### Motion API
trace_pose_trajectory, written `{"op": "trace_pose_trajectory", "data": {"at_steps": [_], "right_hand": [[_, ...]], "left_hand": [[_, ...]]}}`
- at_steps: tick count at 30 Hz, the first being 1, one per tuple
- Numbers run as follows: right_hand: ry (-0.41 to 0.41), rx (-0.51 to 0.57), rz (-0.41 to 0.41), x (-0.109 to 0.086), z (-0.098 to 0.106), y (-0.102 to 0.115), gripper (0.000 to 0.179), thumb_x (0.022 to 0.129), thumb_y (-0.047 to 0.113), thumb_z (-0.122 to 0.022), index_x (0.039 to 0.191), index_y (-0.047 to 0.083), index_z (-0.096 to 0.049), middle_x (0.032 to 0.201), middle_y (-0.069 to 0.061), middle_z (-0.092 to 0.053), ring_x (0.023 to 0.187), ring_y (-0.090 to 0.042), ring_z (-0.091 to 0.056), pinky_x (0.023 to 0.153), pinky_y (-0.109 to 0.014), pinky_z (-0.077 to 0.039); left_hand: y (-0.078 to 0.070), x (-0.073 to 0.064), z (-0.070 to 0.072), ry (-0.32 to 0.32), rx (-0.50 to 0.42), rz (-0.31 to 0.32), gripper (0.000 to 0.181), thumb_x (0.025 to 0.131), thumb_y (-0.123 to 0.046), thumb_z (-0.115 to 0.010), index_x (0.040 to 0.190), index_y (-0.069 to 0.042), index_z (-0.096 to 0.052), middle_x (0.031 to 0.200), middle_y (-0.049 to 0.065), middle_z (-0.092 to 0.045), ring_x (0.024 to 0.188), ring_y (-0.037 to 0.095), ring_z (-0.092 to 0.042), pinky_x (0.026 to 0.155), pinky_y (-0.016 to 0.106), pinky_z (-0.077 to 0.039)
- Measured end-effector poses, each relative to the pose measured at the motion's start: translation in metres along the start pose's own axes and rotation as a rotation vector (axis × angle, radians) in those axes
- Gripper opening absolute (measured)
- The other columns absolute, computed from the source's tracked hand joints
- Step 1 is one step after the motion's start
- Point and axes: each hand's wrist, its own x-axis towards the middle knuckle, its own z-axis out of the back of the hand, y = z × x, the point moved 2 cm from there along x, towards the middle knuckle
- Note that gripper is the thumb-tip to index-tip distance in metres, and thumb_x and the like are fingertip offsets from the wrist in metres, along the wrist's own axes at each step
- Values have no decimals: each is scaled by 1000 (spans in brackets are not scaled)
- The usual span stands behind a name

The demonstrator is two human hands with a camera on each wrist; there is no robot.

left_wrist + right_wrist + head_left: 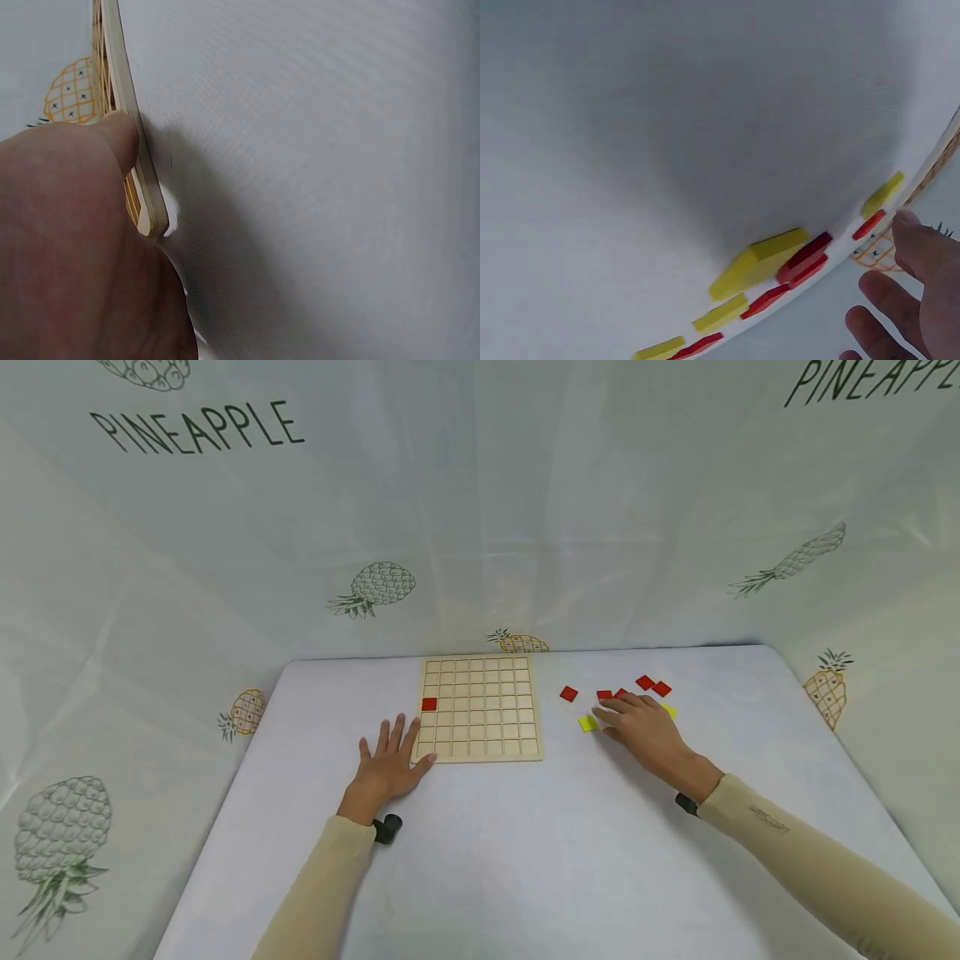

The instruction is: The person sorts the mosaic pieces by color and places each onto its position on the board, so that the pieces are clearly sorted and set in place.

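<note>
A square wooden grid board (480, 703) lies flat on the table, with one red tile (429, 704) in a cell of its left column. My left hand (388, 768) rests spread at the board's lower left corner. In the left wrist view, its thumb touches the board's edge (151, 187). To the right of the board, my right hand (647, 731) hovers over loose red and yellow tiles, fingers slightly bent. The right wrist view shows thumb and fingers apart, with nothing between them, near a yellow tile (763, 262) and a dark red tile (805, 257). Part of the tiles is hidden under the hand.
Between board and right hand lie a lone red tile (569, 693) and a yellow tile (587, 723). Two more red tiles, one of them a red tile (645, 682), lie beyond the hand. A pineapple-print curtain (480, 510) hangs behind the white table (487, 852).
</note>
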Motion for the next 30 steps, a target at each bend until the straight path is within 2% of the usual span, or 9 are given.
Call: {"op": "trace_pose_trajectory", "data": {"at_steps": [7,13,22,30], "right_hand": [[-24,-2,2,-10,-2,-9,41,86,7,-87,126,2,-77,123,-17,-76,114,-39,-69,99,-56,-55],[21,-18,-7,-14,-4,-14,37,87,4,-86,123,3,-78,123,-18,-76,113,-40,-69,98,-57,-56],[54,-52,26,-18,-11,-19,37,86,1,-86,122,4,-78,123,-17,-76,113,-38,-70,97,-55,-57],[27,-45,29,-17,-12,-17,33,83,-4,-87,115,2,-80,110,-16,-77,105,-37,-69,94,-53,-58]], "left_hand": [[0,0,-1,-4,6,-1,84,110,-59,-37,172,-14,-2,178,16,9,163,43,10,122,76,4],[0,0,-2,-9,0,0,84,110,-58,-38,172,-14,-3,178,17,7,163,43,8,122,76,4],[0,0,-4,-7,-1,2,84,109,-59,-38,172,-14,-3,178,17,7,163,43,8,121,76,4],[-1,-1,-2,-10,-1,0,83,110,-57,-38,172,-14,-2,178,17,8,163,42,10,122,75,6]]}}
